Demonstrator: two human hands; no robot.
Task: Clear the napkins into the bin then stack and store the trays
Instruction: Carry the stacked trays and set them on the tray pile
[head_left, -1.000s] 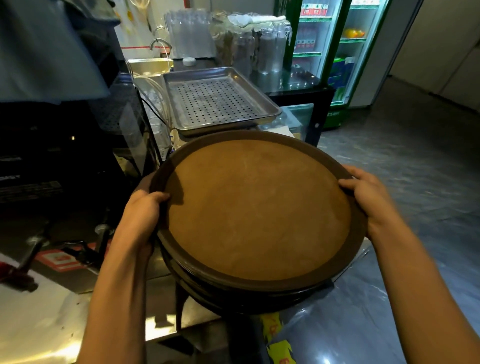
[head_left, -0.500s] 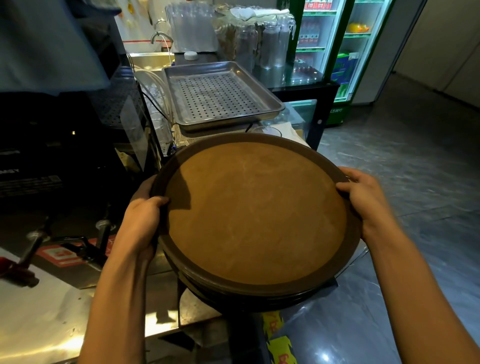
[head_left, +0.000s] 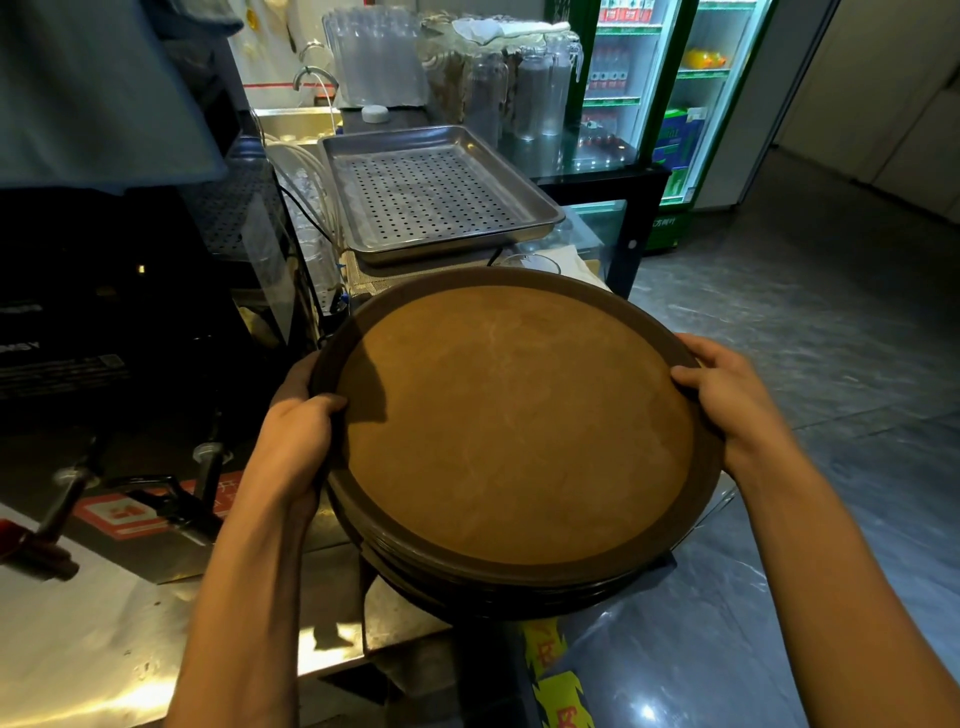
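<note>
A stack of round brown trays (head_left: 514, 431) fills the middle of the head view, held level in the air in front of me. The top tray has a tan non-slip surface and a dark rim, with nothing lying on it. My left hand (head_left: 298, 441) grips the stack's left rim, thumb over the top edge. On the right rim sits my right hand (head_left: 727, 400), thumb on top and fingers under. No napkins or bin are in view.
A perforated steel tray (head_left: 431, 189) rests on a stand just beyond the stack. A steel counter (head_left: 93, 623) with tap handles lies at lower left, under a dark machine (head_left: 104, 312). Glass jars and a green drinks fridge (head_left: 670, 119) stand behind. Grey floor spreads to the right.
The stack has stayed in both hands. It sits slightly lower and nearer in view, and the steel tray and counter have shifted down as I come closer.
</note>
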